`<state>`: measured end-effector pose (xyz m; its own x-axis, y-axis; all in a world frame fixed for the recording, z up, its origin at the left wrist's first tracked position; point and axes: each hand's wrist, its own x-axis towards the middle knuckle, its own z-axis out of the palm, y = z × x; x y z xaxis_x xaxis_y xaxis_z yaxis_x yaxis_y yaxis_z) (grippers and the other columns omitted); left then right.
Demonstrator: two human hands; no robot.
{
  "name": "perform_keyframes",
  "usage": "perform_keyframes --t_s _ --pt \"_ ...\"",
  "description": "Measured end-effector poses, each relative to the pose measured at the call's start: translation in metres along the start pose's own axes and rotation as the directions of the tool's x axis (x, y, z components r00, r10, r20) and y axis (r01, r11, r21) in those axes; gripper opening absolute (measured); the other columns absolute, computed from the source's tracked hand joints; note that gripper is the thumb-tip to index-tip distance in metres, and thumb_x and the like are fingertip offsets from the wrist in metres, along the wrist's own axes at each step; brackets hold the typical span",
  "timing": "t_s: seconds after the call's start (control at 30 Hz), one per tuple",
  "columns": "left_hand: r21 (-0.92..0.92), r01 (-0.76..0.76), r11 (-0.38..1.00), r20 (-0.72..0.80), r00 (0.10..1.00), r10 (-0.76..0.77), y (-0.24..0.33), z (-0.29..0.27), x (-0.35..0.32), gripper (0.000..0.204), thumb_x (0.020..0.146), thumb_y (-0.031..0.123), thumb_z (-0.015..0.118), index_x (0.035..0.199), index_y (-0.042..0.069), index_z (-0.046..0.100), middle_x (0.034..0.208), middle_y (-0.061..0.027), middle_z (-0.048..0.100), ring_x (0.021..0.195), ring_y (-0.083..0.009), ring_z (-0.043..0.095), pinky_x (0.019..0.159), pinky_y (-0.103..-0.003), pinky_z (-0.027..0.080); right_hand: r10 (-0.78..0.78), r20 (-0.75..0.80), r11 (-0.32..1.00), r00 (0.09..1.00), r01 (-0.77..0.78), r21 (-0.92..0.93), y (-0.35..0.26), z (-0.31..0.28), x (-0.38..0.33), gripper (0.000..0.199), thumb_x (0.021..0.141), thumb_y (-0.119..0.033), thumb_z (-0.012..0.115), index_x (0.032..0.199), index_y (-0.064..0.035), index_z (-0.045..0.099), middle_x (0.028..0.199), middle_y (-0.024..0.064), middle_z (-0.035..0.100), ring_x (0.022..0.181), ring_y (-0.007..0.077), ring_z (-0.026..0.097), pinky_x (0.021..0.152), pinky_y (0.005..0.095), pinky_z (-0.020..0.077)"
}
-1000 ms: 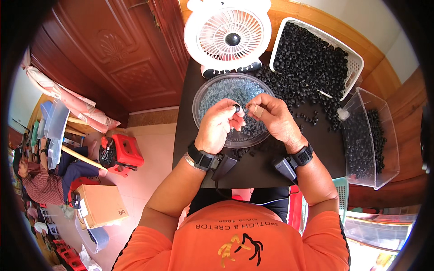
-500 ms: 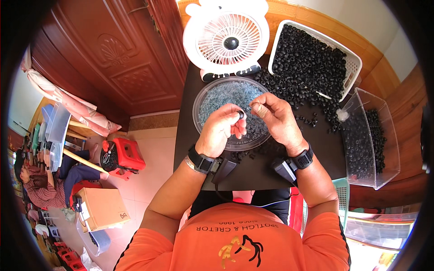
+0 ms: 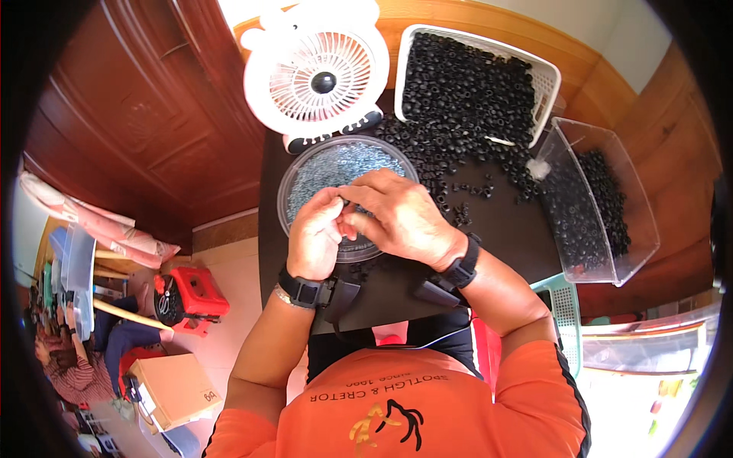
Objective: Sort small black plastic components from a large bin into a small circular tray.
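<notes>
Over a round clear tub [image 3: 284,200], my two hands meet at the fingertips. The tub holds a mass of small shiny blue-grey pieces [image 3: 343,164], too fine to name. My left hand [image 3: 314,238] is closed, pinching a small round black plastic part [image 3: 345,203] that is mostly covered by the fingers. Bent over from the right, my right hand [image 3: 408,217] has its thumb and fingers pressed together against the left fingertips. What lies between the right fingers, if anything, is hidden.
Black ring-like parts [image 3: 466,80] fill a white basket [image 3: 551,91] and spill onto the dark table [image 3: 504,244]. More lie in a clear bin [image 3: 603,221] at right. A white fan [image 3: 324,82] stands behind the tub. At far left, a person [image 3: 92,366] sits beside a cardboard box [image 3: 175,393].
My right hand has moved in to the left hand, and their fingertips now meet. The black part in my left fingers is more covered. The whole view has shifted.
</notes>
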<state>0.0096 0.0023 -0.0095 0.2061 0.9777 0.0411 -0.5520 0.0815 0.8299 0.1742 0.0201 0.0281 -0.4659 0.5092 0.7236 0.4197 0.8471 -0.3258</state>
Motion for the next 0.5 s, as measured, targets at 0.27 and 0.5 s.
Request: perform_keyframes --t_s 0.27,0.5 --pt "0.094 0.032 0.995 0.077 0.996 -0.039 -0.002 0.008 -0.004 0.024 0.094 0.022 0.045 0.1 0.001 0.055 0.077 -0.0035 0.057 0.07 -0.0128 0.056 0.062 -0.024 0.042 0.054 0.1 0.997 0.994 -0.059 0.054 0.001 -0.024 -0.001 0.018 0.075 -0.011 0.069 0.092 -0.0064 0.067 0.087 0.0082 0.064 0.082 0.0277 0.062 0.073 0.0365 0.0514" --pt "0.095 -0.083 0.992 0.104 0.992 0.073 0.001 0.007 -0.007 0.02 0.093 0.02 0.043 0.094 0.003 0.052 0.074 -0.0051 0.051 0.066 -0.0181 0.052 0.06 -0.027 0.041 0.301 0.046 0.891 0.953 -0.263 -0.369 0.048 -0.092 -0.019 0.009 0.076 -0.011 0.062 0.083 -0.0069 0.067 0.08 0.01 0.065 0.081 0.03 0.061 0.072 0.0404 0.0502"
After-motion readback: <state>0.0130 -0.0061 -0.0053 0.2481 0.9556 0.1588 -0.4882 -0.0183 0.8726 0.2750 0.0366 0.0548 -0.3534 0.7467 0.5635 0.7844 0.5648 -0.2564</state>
